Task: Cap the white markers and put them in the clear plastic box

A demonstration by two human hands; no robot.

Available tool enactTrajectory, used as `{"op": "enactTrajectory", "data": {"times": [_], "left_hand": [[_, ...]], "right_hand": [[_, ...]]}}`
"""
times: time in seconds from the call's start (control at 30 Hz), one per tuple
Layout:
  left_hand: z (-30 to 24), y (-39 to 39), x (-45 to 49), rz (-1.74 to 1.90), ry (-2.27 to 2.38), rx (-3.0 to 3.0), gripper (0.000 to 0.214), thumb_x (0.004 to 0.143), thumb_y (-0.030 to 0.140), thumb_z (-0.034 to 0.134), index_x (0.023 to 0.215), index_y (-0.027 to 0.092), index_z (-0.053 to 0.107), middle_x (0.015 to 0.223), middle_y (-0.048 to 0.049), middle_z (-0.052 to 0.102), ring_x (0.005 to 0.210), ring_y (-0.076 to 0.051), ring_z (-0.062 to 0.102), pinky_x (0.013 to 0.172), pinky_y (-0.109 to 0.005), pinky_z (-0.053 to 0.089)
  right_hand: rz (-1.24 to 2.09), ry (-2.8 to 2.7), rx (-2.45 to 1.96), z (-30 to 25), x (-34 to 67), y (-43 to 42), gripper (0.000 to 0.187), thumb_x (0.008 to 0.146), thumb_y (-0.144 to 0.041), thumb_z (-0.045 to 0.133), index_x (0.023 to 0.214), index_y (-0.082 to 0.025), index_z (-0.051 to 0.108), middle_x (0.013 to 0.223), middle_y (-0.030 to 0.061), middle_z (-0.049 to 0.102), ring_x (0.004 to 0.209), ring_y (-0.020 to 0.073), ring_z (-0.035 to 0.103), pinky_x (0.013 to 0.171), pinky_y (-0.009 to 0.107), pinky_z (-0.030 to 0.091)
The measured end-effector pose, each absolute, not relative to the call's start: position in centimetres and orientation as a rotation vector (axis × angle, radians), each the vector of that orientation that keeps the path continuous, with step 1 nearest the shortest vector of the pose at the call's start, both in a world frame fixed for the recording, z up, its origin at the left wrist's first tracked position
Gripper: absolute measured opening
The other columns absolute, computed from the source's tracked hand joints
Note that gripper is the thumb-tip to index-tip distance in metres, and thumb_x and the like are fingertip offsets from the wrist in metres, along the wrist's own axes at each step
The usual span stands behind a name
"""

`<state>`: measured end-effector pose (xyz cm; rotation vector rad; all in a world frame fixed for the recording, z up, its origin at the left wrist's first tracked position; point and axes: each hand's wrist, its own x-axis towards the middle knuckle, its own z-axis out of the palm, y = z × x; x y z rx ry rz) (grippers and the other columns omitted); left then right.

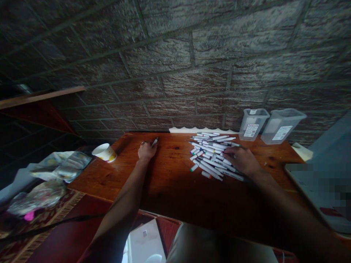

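Slim white markers, some with colored ends, heaped loosely on a shiny, knotty wood table — left hand has a single marker pinched, well apart; right hand is at the heap's right side, can't tell if it's gripping. Rough block wall behind.
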<state>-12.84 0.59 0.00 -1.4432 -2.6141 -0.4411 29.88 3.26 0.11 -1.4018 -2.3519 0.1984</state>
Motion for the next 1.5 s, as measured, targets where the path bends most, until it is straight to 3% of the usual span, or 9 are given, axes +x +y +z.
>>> {"op": "enactTrajectory", "data": {"times": [0.13, 0.23, 0.43, 0.63, 0.77, 1.0, 1.3, 1.5], "left_hand": [[0.7, 0.9, -10.8, -0.576, -2.358, -1.600, 0.040, 0.092, 0.039, 0.045, 0.121, 0.018, 0.062, 0.121, -0.0147, 0.063, 0.116, -0.030, 0.055, 0.099, -0.040, 0.043], [1.3, 1.8, -7.0, -0.700, -2.004, -2.051, 0.037, 0.096, 0.037, 0.039, 0.121, 0.020, 0.061, 0.122, -0.0092, 0.063, 0.120, -0.022, 0.053, 0.108, -0.035, 0.037], [0.6, 4.5, 0.3, -0.643, -1.415, -2.796, 0.028, 0.094, 0.027, 0.046, 0.113, 0.020, 0.066, 0.117, -0.0072, 0.066, 0.112, -0.019, 0.058, 0.102, -0.033, 0.043], [-0.2, 4.6, 0.3, -0.693, -1.504, -2.713, 0.031, 0.096, 0.026, 0.043, 0.116, 0.020, 0.066, 0.119, -0.0082, 0.066, 0.113, -0.020, 0.058, 0.102, -0.035, 0.043], [0.7, 3.9, -1.1, -0.550, -1.618, -2.706, 0.029, 0.095, 0.025, 0.044, 0.108, 0.023, 0.070, 0.111, -0.0067, 0.067, 0.108, -0.020, 0.060, 0.100, -0.033, 0.043], [1.3, 2.9, -2.1, -0.471, -1.742, -2.663, 0.022, 0.089, 0.027, 0.054, 0.105, 0.023, 0.070, 0.104, -0.0045, 0.071, 0.098, -0.020, 0.064, 0.093, -0.030, 0.045], [2.9, 1.7, -3.6, -0.548, -2.029, -2.502, 0.027, 0.088, 0.032, 0.053, 0.109, 0.025, 0.068, 0.105, -0.0015, 0.073, 0.094, -0.018, 0.066, 0.083, -0.025, 0.048], [3.1, 1.5, -5.6, -0.443, -2.232, -2.339, 0.026, 0.080, 0.021, 0.057, 0.102, 0.028, 0.069, 0.095, 0.0016, 0.074, 0.089, -0.017, 0.067, 0.079, -0.024, 0.048]], "right_hand": [[0.226, -2.365, -1.429, 0.1, 29.6, 3.2, 0.025, 0.090, -0.038, 0.054, 0.100, -0.026, 0.074, 0.102, 0.0053, 0.074, 0.097, 0.0211, 0.067, 0.086, 0.031, 0.050], [0.248, -2.374, -1.424, -0.1, 29.3, 3.3, 0.022, 0.089, -0.035, 0.057, 0.102, -0.026, 0.073, 0.103, 0.0053, 0.073, 0.099, 0.0199, 0.065, 0.087, 0.029, 0.049], [0.259, -2.372, -1.399, -0.2, 29.2, 3.5, 0.017, 0.088, -0.030, 0.059, 0.098, -0.027, 0.073, 0.101, 0.0032, 0.073, 0.096, 0.0184, 0.065, 0.087, 0.028, 0.048], [0.271, -2.348, -1.403, -0.2, 29.6, 3.6, 0.019, 0.088, -0.030, 0.059, 0.100, -0.027, 0.073, 0.102, 0.0046, 0.073, 0.098, 0.0199, 0.065, 0.090, 0.031, 0.048], [0.256, -2.353, -1.406, -0.2, 29.6, 3.6, 0.019, 0.088, -0.031, 0.059, 0.099, -0.027, 0.074, 0.101, 0.0051, 0.073, 0.096, 0.0194, 0.065, 0.089, 0.030, 0.048], [0.268, -2.334, -1.416, 0.1, 29.5, 3.3, 0.019, 0.088, -0.029, 0.059, 0.099, -0.026, 0.074, 0.101, 0.0051, 0.073, 0.096, 0.0195, 0.066, 0.090, 0.030, 0.049], [0.251, -2.318, -1.414, -0.5, 30.1, 3.9, 0.019, 0.087, -0.030, 0.059, 0.100, -0.028, 0.073, 0.101, 0.0027, 0.074, 0.095, 0.0201, 0.067, 0.088, 0.031, 0.050], [0.243, -2.311, -1.356, -0.6, 30.1, 3.7, 0.019, 0.088, -0.032, 0.058, 0.098, -0.027, 0.073, 0.100, 0.0020, 0.074, 0.096, 0.0204, 0.067, 0.089, 0.032, 0.050]]}}
